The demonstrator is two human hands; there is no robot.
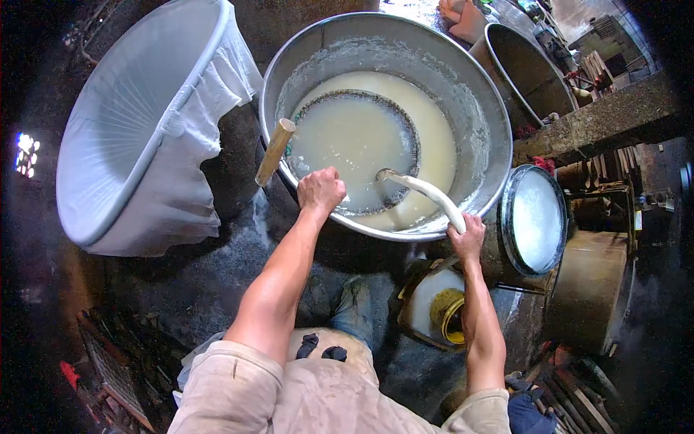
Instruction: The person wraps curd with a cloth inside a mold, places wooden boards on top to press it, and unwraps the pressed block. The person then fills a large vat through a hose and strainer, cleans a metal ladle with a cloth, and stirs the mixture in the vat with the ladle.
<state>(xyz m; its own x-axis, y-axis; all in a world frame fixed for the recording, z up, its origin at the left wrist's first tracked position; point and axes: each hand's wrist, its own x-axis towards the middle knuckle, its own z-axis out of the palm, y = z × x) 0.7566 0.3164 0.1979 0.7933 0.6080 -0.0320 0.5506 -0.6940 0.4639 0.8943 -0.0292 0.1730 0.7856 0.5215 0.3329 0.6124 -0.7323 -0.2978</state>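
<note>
A large metal vat [499, 108] holds cloudy, pale liquid [437, 137]. In it sits a round sieve-like basket with a dark rim [416, 130], with liquid inside. My left hand [322, 192] is closed in a fist at the vat's near rim, beside the basket's edge; what it grips is hidden. My right hand [467, 235] wraps round one end of a curved white hose-like tube [430, 194] at the right of the near rim. The tube's far end reaches over the basket to the liquid. A thick wooden handle [275, 153] crosses the vat's left rim.
A big cloth-lined tub [123, 123] stands left. Right of the vat are a barrel of white contents [536, 220] and a low container with a yellow bucket [450, 317]. Another metal vat [531, 76] stands behind a ledge [600, 116]. Firewood [578, 401] lies low right.
</note>
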